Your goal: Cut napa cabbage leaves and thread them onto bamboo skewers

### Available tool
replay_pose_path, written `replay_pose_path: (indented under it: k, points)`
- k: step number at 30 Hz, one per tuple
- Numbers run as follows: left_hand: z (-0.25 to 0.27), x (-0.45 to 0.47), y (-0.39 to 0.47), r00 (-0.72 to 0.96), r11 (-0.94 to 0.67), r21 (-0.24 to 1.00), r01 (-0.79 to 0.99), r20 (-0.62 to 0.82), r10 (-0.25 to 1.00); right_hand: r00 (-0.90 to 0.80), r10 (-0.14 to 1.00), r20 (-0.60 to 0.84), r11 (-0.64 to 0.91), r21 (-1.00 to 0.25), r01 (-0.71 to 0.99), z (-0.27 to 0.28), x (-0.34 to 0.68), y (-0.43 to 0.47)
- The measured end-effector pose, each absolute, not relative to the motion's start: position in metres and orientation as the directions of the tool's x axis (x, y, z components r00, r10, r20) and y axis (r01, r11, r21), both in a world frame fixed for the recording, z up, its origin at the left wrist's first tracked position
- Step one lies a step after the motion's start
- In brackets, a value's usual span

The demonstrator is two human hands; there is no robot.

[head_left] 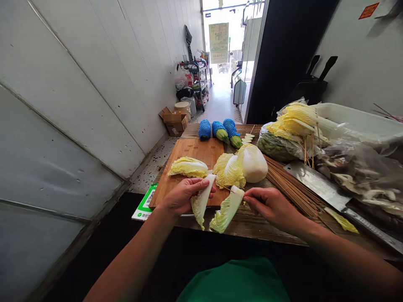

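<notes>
My left hand (185, 192) pinches a piece of napa cabbage leaf (201, 204) between thumb and fingers, its white stem end up. Closed at the fingertips, my right hand (267, 202) grips a thin bamboo skewer (225, 187) that passes through a second cabbage leaf piece (227, 212). The skewer's tip points left toward the first leaf; whether it touches is hard to see. Behind my hands, several cut cabbage leaves (188, 167) lie on a wooden cutting board (195, 147). Beside them are a crinkled leaf bunch (229, 170) and a rounded white cabbage chunk (253, 163).
A cleaver (317, 184) and a bundle of bamboo skewers (291, 188) lie at right. Bagged mushrooms (355, 180), skewered cabbage (297, 119) and a white tub (362, 119) stand beyond. Netted green vegetables (231, 132) line the back. A wall (72, 96) rises at left.
</notes>
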State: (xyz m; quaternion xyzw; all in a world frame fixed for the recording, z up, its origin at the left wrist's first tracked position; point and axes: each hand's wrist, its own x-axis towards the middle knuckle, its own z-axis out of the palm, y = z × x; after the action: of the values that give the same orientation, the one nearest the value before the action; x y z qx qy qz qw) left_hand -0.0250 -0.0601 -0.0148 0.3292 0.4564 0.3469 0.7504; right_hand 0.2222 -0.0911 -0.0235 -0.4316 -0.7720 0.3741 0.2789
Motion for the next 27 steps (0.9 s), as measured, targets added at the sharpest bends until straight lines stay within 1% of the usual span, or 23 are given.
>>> replay_pose_path:
  k: [5,18,27]
  points:
    - [-0.0149,-0.0251,-0.0613,0.384,0.532,0.823,-0.199,-0.434,0.815,-0.477,0.873,0.104,0.346,-0.821,0.454,-0.0224,0.2236,-0.0905]
    - [-0.0163,-0.0245,-0.0631,0.401,0.493,0.861,-0.123,-0.411,0.819,-0.498,0.859,0.114,0.382,-0.792,0.477,-0.0175,0.2258,-0.093]
    - [-0.0207,-0.0227,-0.0637,0.429,0.5,0.861,-0.096,-0.417,0.801,-0.501,0.863,0.07,0.333,-0.825,0.457,-0.0191,0.2284,-0.0942]
